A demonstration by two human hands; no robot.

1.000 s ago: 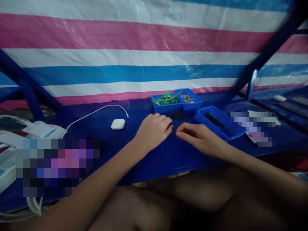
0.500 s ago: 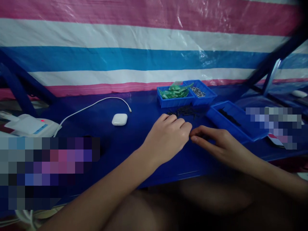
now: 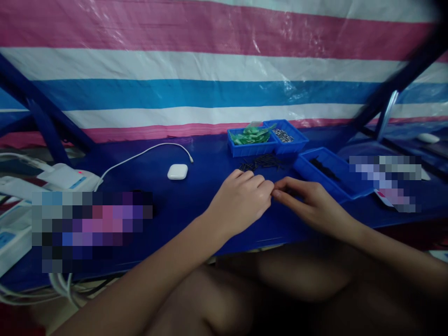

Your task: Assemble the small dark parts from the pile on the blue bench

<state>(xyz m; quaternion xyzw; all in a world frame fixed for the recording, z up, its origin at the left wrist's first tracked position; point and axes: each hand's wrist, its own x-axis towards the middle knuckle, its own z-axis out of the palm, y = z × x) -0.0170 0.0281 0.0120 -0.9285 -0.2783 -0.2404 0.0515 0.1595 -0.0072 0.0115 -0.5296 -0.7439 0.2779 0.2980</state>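
Note:
Over the blue table point(image 3: 154, 186), my left hand point(image 3: 243, 200) is closed in a loose fist, back of the hand up, hiding whatever its fingers hold. My right hand point(image 3: 311, 203) meets it at the fingertips, thumb and forefinger pinched together against the left hand's knuckles. Anything between those fingertips is too small to make out. Just beyond the hands lies a pile of thin black pieces point(image 3: 264, 162). A blue tray point(image 3: 353, 189) with dark pieces in it stands behind my right hand.
Farther back, one blue bin point(image 3: 245, 150) holds green packets point(image 3: 252, 135), another point(image 3: 297, 145) small metallic parts point(image 3: 283, 135). Left are a white earbud case point(image 3: 177, 171), a white cable point(image 3: 140, 152) and a power strip point(image 3: 79, 177). Blue frame bars rise at both sides.
The camera view has shifted slightly, showing more of the left end of the table. Both hands keep nearly the same pose, fingertips still together.

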